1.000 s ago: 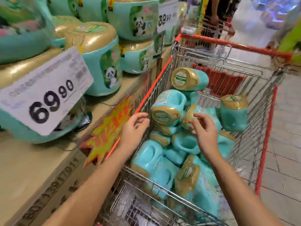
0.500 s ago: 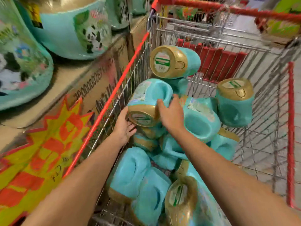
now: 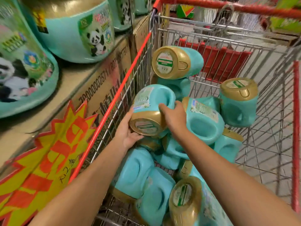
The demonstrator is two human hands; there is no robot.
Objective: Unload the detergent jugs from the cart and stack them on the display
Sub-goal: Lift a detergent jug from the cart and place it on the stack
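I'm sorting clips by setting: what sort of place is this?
Most likely a supermarket: a wire shopping cart holds teal detergent jugs, beside panda-label jugs displayed on cartons with a starburst promotional sign.

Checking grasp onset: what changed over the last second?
Both hands dropped from hovering open over the cart onto one jug: right hand grips its upper side, left hand cups its gold cap. The other jugs stayed put.
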